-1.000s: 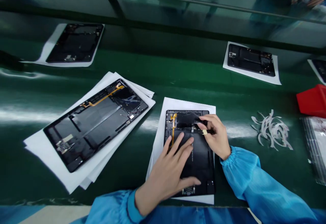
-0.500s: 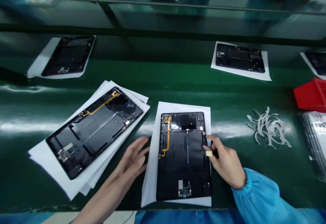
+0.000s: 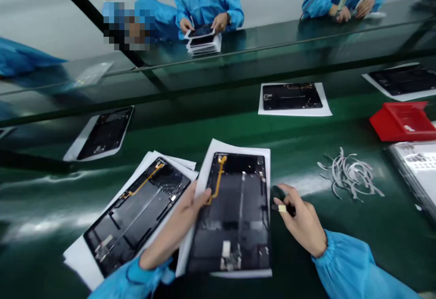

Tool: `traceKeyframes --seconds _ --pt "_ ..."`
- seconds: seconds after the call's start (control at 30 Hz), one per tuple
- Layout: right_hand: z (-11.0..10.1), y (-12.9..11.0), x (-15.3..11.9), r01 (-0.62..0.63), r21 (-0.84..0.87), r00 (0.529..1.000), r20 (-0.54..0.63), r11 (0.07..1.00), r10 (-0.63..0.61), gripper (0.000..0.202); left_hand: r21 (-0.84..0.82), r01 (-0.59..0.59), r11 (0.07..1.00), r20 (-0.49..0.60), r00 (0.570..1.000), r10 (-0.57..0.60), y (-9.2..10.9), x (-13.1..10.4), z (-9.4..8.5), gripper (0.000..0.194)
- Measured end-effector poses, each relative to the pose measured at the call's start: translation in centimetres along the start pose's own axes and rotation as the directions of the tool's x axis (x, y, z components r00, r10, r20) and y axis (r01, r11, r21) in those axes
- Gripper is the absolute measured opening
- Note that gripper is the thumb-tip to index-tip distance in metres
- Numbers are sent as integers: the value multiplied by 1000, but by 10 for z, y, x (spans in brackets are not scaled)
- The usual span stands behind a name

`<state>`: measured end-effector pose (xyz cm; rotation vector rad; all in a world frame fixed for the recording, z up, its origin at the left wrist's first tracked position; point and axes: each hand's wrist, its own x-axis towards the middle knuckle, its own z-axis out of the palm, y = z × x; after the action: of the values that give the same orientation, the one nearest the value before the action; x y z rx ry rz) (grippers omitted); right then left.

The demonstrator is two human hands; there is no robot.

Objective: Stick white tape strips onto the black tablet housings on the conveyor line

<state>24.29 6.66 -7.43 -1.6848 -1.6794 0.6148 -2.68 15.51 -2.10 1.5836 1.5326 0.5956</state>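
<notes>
My left hand [image 3: 190, 210] grips the left edge of a black tablet housing [image 3: 235, 208] together with the white paper [image 3: 204, 172] under it, thumb on top near an orange flex cable [image 3: 218, 176]. To the right, my right hand [image 3: 301, 217] is beside the housing without touching it, its fingers curled around a small tool with a black tip and a pale yellow band [image 3: 282, 208]. Another open housing [image 3: 136, 217] with an orange cable lies slanted on white sheets [image 3: 80, 262] at the left, partly behind my left forearm.
White curled strips [image 3: 350, 174] lie on the green table [image 3: 190, 131] at right, near a red bin [image 3: 384, 120] and a clear-wrapped stack [image 3: 413, 172]. More housings on paper [image 3: 105, 133] lie farther back. Beyond the rail, one person's hands [image 3: 220, 22] hold a device over a stack.
My left hand has taken hold of the near housing and its paper, which now look raised and tilted. The view has shifted upward, showing people across the table.
</notes>
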Motion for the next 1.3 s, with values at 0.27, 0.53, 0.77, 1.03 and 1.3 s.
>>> traceKeyframes --seconds 0.27,0.53,0.77,1.03,1.3 --pt "9 11 7 -26 22 997 -71 999 28 31 -310 98 946 -160 975 -154 30 204 -48 24" --pt "5 9 15 39 -143 999 18 989 -37 31 -103 -119 988 -403 913 68 43 239 -45 41" --pt "-2 -24 155 132 -449 991 52 884 -122 18 -36 -399 916 75 913 400 39 63 56 36" --pt "8 15 270 89 -534 995 15 841 -95 25 -14 -298 955 215 931 293 -34 -47 87 31" --pt "12 3 276 136 -657 991 83 741 -108 26 -200 -218 955 135 960 247 -30 -39 72 22"
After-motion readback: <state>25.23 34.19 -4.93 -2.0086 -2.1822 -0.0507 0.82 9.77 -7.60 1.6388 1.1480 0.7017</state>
